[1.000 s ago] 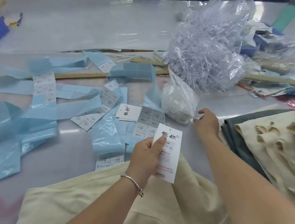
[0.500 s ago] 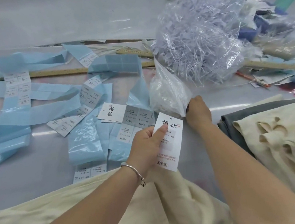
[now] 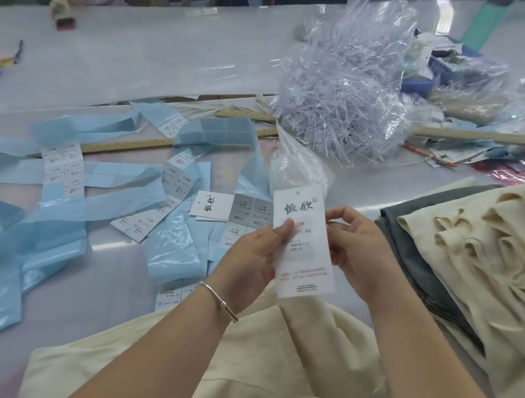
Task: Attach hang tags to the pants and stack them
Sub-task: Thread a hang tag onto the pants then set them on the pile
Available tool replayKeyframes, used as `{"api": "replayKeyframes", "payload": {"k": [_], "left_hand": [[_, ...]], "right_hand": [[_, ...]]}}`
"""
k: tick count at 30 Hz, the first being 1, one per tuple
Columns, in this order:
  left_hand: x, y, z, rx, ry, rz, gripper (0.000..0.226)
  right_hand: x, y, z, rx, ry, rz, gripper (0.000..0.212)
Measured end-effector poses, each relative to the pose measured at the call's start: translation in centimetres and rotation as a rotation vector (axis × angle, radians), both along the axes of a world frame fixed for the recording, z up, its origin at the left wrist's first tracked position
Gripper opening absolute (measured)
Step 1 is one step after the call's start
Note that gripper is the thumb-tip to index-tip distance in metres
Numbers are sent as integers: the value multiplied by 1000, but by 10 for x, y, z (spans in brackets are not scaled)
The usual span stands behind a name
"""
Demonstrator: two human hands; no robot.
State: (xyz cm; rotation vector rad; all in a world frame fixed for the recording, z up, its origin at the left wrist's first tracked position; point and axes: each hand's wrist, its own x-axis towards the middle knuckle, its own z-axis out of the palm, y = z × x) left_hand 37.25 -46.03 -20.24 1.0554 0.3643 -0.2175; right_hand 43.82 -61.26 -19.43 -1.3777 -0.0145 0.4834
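Observation:
My left hand (image 3: 250,255) pinches a white hang tag (image 3: 301,208) with black characters, holding it upright above the cream pants (image 3: 272,358) spread at the table's near edge. My right hand (image 3: 358,251) sits just right of the tag, its thumb and fingers pinched together on what looks like a thin plastic fastener (image 3: 337,222), barely visible. A small clear bag of fasteners (image 3: 295,167) lies just behind the tag. At the right lies a stack of cream and grey pants (image 3: 488,250).
A big clear bag of plastic fasteners (image 3: 344,88) stands at the back centre. Blue backing strips with size stickers (image 3: 176,188) and another hang tag (image 3: 211,208) litter the left half. Wooden rulers (image 3: 126,145) cross the table. Another person works at the far left.
My right hand has drawn back from the small bag to the tag's right edge, fingers pinched. My left hand has lifted the tag a little higher.

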Motion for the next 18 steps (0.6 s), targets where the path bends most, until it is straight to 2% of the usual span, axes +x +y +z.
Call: {"api": "replayKeyframes", "payload": {"k": [3, 5, 8, 11, 14, 16, 18], "left_hand": [[-18, -2, 10, -153, 158, -50, 53], [-32, 1, 13, -263, 173, -27, 49], [-55, 10, 19, -356, 141, 38, 37], [-79, 21, 26, -474, 87, 140, 38], [-103, 32, 31, -559, 42, 211, 35], [-119, 35, 35, -557, 10, 208, 24], [-134, 36, 39, -501, -38, 161, 24]], "right_hand": [[-37, 7, 20, -166, -59, 60, 19], [-60, 10, 29, -221, -127, 99, 19], [-93, 12, 32, -264, -172, 145, 14], [-127, 12, 32, -244, -179, 172, 20], [-155, 16, 35, -175, -162, 198, 12], [-170, 23, 39, -174, -180, 138, 6], [-180, 32, 43, -180, -196, 36, 10]]}}
